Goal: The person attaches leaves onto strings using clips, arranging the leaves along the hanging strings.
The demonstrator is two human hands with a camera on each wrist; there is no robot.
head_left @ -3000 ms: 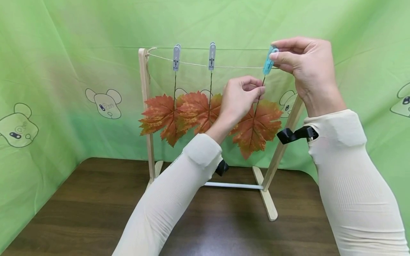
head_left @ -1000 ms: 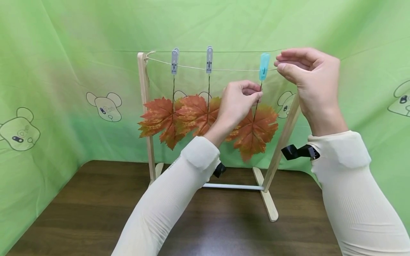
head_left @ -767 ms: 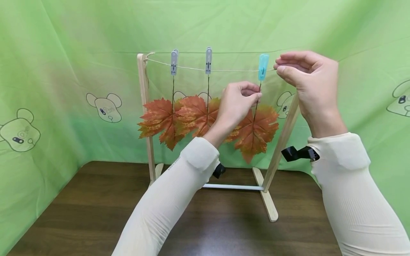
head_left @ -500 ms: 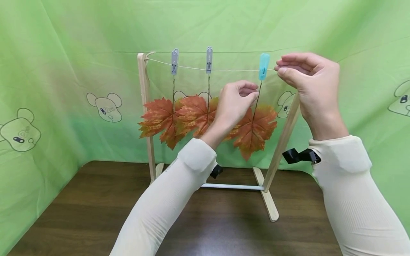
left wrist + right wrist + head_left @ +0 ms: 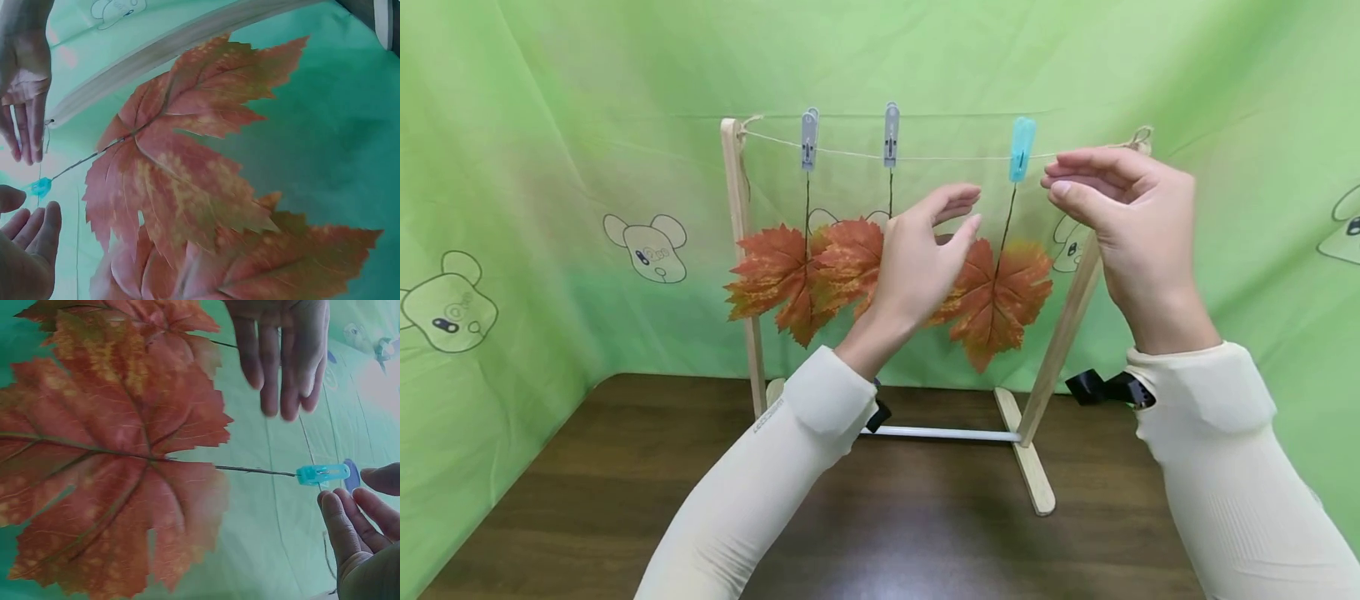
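Observation:
A blue clothespin (image 5: 1022, 150) clips the stem of the right-hand maple leaf (image 5: 997, 304) onto a thin string (image 5: 951, 158). To the left of that stem my left hand (image 5: 921, 258) is apart from it, fingers and thumb spread with nothing between them. My right hand (image 5: 1138, 225) hovers just right of the clothespin, fingers loosely bent and holding nothing. The right wrist view shows the clothespin (image 5: 323, 474) gripping the stem end, with fingertips close beside it. Two grey clothespins (image 5: 808, 140) hold the other leaves (image 5: 782, 279); the middle leaf is partly hidden behind my left hand.
The string runs between two wooden posts (image 5: 741, 250) of a stand. A white bar (image 5: 947, 433) joins its wooden feet (image 5: 1033, 475) on the brown table (image 5: 887, 517). A green curtain (image 5: 925, 50) with bear-face drawings hangs behind and at both sides.
My right hand has let go of the blue clothespin and moved right and lower. My left hand has released the leaf stem and drawn back to the left, its fingers spreading.

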